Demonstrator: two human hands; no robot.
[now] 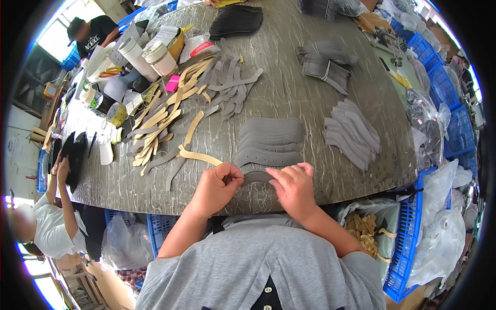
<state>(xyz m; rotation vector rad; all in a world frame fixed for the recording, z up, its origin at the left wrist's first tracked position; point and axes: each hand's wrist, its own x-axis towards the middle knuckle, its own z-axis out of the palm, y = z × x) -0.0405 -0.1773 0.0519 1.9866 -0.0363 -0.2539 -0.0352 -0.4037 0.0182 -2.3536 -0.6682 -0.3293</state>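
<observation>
Head view: you stand at the near edge of a large dark table (pixel 289 98), both hands in front of you. Between them, near centre, is a curved grey strip (pixel 257 176). Your left hand (pixel 217 188) pinches its left end, thumb and fingers together; your right hand (pixel 293 188) has its right end in a narrow grip between thumb and fingers. Just beyond the strip lies a row of overlapping grey pieces (pixel 269 129). To the right is a fanned grey stack (pixel 354 135); farther off, a tied bundle (pixel 326 67). To the left, beige strips (pixel 152 135) lie loose among grey ones, with a white jar (pixel 160 59) at the far left. At the left edge, a co-worker (pixel 54 227) reaches over black pieces (pixel 78 160). A blue basket (pixel 405 243) stands near right, below the table.
</observation>
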